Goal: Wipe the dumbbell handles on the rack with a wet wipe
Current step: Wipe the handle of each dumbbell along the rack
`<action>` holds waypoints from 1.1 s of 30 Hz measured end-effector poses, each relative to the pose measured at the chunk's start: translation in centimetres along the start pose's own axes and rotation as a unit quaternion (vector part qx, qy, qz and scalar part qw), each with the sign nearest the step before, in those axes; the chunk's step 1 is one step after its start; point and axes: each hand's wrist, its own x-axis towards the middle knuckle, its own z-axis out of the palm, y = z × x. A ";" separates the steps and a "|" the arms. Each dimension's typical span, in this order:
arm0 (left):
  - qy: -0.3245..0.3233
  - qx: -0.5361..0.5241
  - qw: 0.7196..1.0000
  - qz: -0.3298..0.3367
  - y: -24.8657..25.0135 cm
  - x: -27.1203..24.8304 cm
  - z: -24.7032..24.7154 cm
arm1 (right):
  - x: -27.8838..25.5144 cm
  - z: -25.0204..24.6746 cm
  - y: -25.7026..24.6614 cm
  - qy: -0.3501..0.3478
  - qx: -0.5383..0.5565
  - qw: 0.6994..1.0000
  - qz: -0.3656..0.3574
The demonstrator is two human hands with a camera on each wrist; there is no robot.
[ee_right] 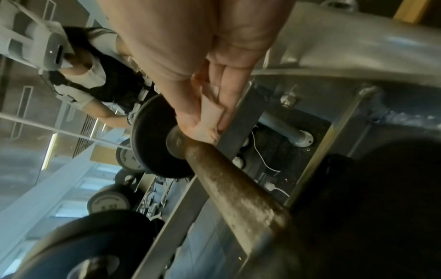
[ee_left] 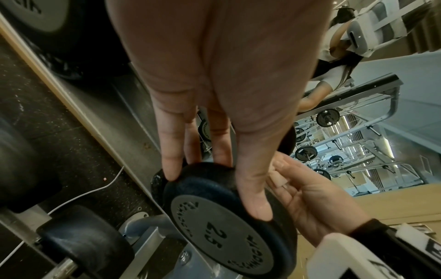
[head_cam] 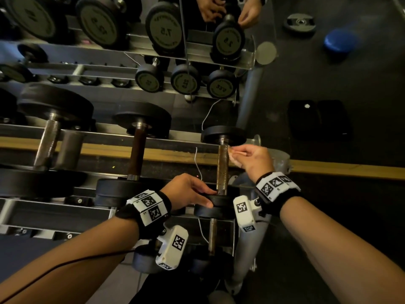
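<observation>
The small dumbbell at the rack's right end has a rusty brown handle (head_cam: pixel 222 167) between two black heads. My left hand (head_cam: pixel 210 197) grips its near head (ee_left: pixel 214 217), marked 2.5, with fingers (ee_left: pixel 170 169) over the rim and thumb on the other side. My right hand (head_cam: pixel 233 151) pinches a folded pale wet wipe (head_cam: pixel 234 157) and holds it against the right side of the handle's far end, just below the far head (head_cam: pixel 223 134). In the right wrist view the wipe (ee_right: pixel 210 117) touches the handle (ee_right: pixel 233 179) where it meets the collar.
Two bigger dumbbells (head_cam: pixel 137 150) (head_cam: pixel 47 143) lie on the same tier to the left. Another dumbbell (head_cam: pixel 212 235) lies on the tier below. A white cable (head_cam: pixel 198 165) hangs beside the handle. A mirror behind shows the rack. The grey rack leg (head_cam: pixel 247 249) stands at right.
</observation>
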 end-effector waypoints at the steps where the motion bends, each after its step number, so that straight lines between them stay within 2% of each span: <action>1: 0.001 0.002 1.000 -0.001 0.0 0.1 0.0 | -0.4 0.4 0.0 -0.008 -0.004 1.000 -0.002; 6: -0.010 -0.023 1.000 -0.014 0.0 0.2 -0.1 | -3.6 0.2 1.6 -0.023 -0.072 0.997 0.010; 10: -0.013 -0.025 0.999 -0.019 0.0 0.1 0.1 | -3.4 -0.6 1.8 -0.060 -0.076 0.992 0.083; 12: -0.015 -0.028 0.999 -0.021 0.0 0.0 0.1 | -1.8 -1.4 1.5 -0.041 -0.074 0.992 0.097; 14: -0.016 -0.025 0.999 -0.020 -0.1 -0.1 0.1 | -0.1 -1.6 0.9 0.012 -0.057 0.996 0.073; 16: -0.011 -0.026 0.999 -0.019 -0.2 -0.1 0.2 | 0.6 -0.9 0.4 0.018 -0.005 0.999 0.045; 18: -0.003 -0.035 0.999 -0.019 -0.2 -0.1 0.3 | 0.0 0.1 0.9 -0.007 0.006 1.000 0.007; 21: -0.002 -0.041 0.999 -0.024 -0.1 -0.1 0.3 | -2.1 -0.3 2.4 -0.044 -0.091 0.994 -0.030; 23: -0.009 -0.045 0.999 -0.028 0.0 0.0 0.2 | -3.1 -1.5 3.4 -0.113 -0.133 0.985 0.003; 25: -0.018 -0.047 0.998 -0.031 0.2 0.0 0.2 | -3.3 -2.5 3.7 -0.173 -0.098 0.978 0.067; 26: -0.021 -0.045 0.998 -0.031 0.2 0.1 0.2 | -2.9 -2.8 3.7 -0.168 -0.070 0.979 0.087; 27: -0.022 -0.045 0.998 -0.031 0.2 0.1 0.2 | -2.2 -2.9 3.6 -0.133 -0.053 0.985 0.092; 30: -0.028 -0.043 0.998 -0.032 0.3 0.1 0.2 | 0.4 -2.3 2.7 0.010 0.025 0.998 0.061; 33: -0.024 -0.040 0.998 -0.036 0.3 0.3 0.3 | 1.3 -0.4 1.4 0.011 0.055 0.998 0.017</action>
